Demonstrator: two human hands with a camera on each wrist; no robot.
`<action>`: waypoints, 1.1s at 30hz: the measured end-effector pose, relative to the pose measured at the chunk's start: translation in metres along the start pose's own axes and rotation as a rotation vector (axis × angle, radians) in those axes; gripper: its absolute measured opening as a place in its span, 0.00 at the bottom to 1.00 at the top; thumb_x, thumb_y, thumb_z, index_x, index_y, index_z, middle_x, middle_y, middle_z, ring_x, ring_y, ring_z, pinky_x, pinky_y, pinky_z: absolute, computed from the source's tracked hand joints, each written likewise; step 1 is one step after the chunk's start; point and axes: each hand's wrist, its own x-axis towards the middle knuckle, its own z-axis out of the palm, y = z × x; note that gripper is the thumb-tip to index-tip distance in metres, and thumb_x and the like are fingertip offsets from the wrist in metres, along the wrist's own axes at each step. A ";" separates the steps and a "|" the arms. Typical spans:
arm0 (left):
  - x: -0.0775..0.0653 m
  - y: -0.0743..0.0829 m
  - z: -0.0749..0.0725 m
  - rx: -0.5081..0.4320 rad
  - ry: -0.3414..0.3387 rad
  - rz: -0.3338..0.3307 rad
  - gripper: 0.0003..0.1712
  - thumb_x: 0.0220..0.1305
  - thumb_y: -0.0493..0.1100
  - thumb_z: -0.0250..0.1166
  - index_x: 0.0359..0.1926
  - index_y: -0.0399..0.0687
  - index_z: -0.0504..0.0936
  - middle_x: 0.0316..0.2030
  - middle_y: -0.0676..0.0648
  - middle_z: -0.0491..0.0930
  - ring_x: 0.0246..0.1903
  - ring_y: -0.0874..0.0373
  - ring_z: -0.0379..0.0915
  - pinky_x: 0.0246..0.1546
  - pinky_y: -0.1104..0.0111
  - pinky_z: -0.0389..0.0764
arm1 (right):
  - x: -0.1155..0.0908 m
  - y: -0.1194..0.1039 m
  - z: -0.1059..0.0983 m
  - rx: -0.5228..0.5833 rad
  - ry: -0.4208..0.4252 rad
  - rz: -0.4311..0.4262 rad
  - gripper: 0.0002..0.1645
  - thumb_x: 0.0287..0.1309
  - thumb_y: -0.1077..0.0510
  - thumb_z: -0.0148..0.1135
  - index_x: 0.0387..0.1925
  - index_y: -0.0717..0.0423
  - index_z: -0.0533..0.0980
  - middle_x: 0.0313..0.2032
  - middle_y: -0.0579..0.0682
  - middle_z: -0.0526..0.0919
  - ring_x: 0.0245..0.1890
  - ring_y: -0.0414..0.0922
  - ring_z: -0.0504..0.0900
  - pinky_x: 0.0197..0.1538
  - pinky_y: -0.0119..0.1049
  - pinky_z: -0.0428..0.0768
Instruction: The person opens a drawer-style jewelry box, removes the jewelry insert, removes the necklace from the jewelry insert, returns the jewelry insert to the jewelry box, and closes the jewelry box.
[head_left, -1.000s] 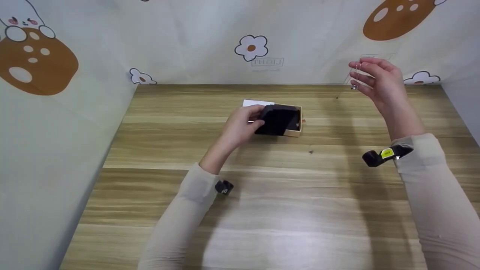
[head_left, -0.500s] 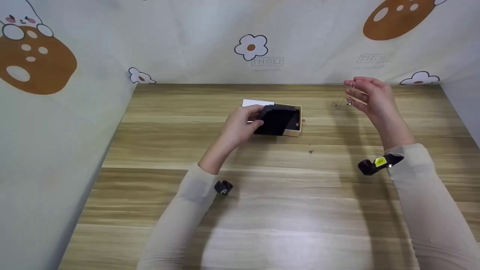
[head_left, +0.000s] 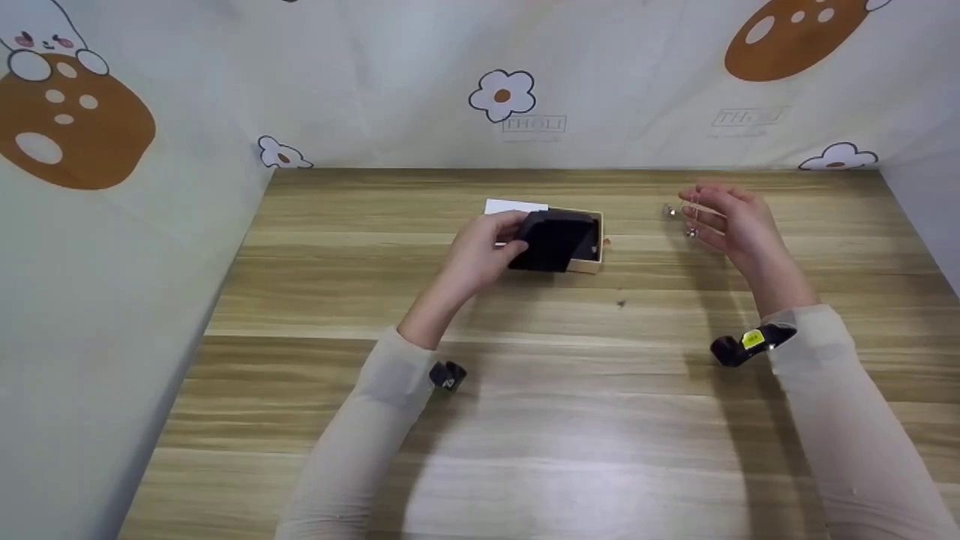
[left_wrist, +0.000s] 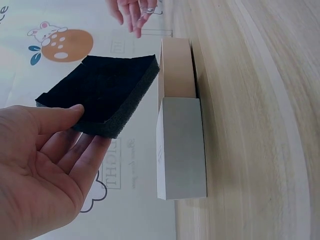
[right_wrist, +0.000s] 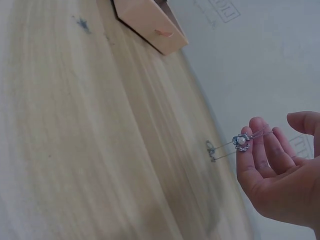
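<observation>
My left hand (head_left: 476, 255) pinches a black foam pad (left_wrist: 102, 90) between thumb and fingers, holding it tilted up over the open box drawer (head_left: 589, 265). The pad hides part of the drawer's inside. To the right, my right hand (head_left: 742, 225) holds a fine silver necklace (right_wrist: 242, 142), its chain passing over the curled fingers. A flower-shaped pendant with a pearl hangs against one finger in the right wrist view. Two strands lead from there to a small bunched end (right_wrist: 210, 151) low by the tabletop. The thumb stands apart from the fingers.
A white box sleeve (left_wrist: 182, 150) lies on the wooden table (head_left: 337, 420), the peach drawer partly out of it, with a small ribbon tab (right_wrist: 163, 33). A tiny dark piece (head_left: 621, 304) lies in front. A patterned wall covering (head_left: 405, 90) rises behind the table's back edge.
My right hand has come down and to the left with the necklace, bringing its dangling end close to the table. The left hand and foam pad have stayed in place.
</observation>
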 end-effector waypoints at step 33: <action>0.002 -0.004 0.001 -0.006 -0.018 -0.020 0.20 0.67 0.28 0.60 0.58 0.39 0.80 0.56 0.40 0.83 0.59 0.51 0.79 0.60 0.65 0.79 | 0.003 0.019 -0.014 0.005 -0.047 0.103 0.14 0.70 0.60 0.56 0.52 0.57 0.65 0.36 0.44 0.91 0.38 0.39 0.88 0.44 0.29 0.86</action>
